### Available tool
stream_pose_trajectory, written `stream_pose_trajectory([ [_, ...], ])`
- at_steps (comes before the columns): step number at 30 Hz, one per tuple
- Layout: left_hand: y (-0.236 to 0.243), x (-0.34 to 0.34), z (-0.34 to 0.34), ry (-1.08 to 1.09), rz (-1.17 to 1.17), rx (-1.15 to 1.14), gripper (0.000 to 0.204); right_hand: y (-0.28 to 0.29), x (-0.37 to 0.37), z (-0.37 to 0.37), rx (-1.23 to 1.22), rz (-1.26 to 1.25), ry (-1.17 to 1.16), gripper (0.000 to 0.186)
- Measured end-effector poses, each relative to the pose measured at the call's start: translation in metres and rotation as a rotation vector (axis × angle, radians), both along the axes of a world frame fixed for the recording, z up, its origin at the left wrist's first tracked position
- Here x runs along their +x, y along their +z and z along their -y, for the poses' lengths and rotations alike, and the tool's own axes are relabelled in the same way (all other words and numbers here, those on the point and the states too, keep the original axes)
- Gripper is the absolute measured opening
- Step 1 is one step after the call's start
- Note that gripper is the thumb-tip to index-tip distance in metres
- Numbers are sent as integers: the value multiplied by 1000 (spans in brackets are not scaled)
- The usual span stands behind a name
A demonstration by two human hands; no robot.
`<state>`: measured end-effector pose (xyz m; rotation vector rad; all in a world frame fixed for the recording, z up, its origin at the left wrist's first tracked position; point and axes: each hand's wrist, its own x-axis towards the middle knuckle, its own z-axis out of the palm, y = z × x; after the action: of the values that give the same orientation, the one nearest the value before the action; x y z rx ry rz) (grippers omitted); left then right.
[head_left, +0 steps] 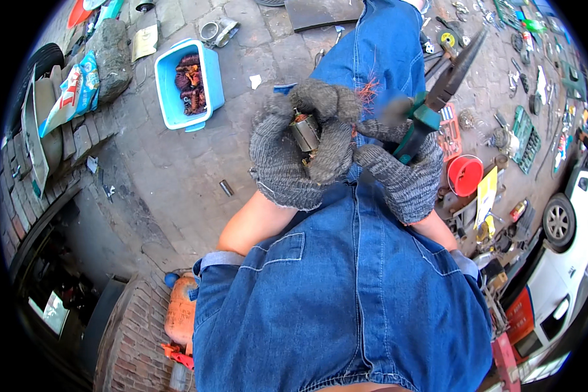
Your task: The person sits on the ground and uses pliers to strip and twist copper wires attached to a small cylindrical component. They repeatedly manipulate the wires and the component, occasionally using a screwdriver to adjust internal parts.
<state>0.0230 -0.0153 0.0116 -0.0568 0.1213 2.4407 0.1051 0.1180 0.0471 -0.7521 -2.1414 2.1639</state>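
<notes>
In front of my lap, my left hand (275,160), in a grey knitted glove, is closed around a small motor armature (306,134). Its steel core shows between the fingers, with some copper winding at one end. My right hand (408,183), gloved alike, grips a pair of long-nosed pliers (430,111) with green handles, the dark jaws pointing up and to the right, away from the armature. Its fingertips are close beside the left hand. A tuft of fine copper wire (369,93) sticks up between the two hands; which fingers hold it, if any, I cannot tell.
At left stands a light blue plastic tub (213,73) containing copper coils. A small dark cylinder (226,187) lies on the paving. To the right are a red bucket (465,175), a green socket set (526,140), scattered tools and a white car (571,261). An orange gas cylinder (181,310) stands lower left.
</notes>
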Motion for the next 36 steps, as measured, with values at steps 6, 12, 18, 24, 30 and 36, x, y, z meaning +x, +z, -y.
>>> stream_pose_trajectory([
  [6, 11, 0, 4, -57, -61, -359, 38, 2, -4, -9, -163, -5, -63, 19],
  [12, 10, -8, 9, -99, -242, -883, 27, -5, -1, -27, -348, 11, -269, 18],
  [18, 17, -2, 1, -40, -769, -1186, 27, -5, 0, -25, -295, 123, -260, 17],
  [24, 8, -3, -4, 121, -1142, -1289, 22, 4, -2, -23, -207, 241, -101, 24],
  [30, -3, 3, -8, 137, -1200, -1371, 14, -4, 5, -29, -158, 239, 116, 33],
  [36, -10, -6, 0, -138, -137, -1042, 26, -36, 2, -32, 304, 126, 124, 21],
])
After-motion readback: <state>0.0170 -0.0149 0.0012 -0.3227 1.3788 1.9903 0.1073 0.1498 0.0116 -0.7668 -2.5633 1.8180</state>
